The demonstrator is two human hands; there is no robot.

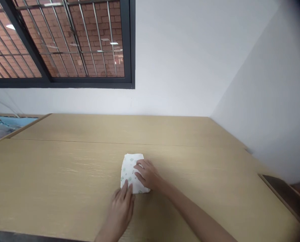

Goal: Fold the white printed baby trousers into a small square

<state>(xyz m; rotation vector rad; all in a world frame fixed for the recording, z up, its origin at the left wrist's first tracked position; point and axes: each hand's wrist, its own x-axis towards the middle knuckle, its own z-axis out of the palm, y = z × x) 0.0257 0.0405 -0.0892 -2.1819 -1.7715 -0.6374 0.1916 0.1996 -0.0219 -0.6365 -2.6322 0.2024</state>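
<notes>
A folded white cloth with small green prints lies flat on the wooden surface. My left hand is at its lower left corner, fingers stretched out and the tips on the near edge. Resting over its right side is my right hand, fingers spread and lightly bent on top of the fabric. Part of the cloth's right half is hidden under that hand. Neither hand grips anything.
Behind the surface rises a white wall with a dark-framed, barred window at upper left. A seam crosses the boards. Bluish bedding shows beyond the left edge. A dark recess with a wooden rim is at right.
</notes>
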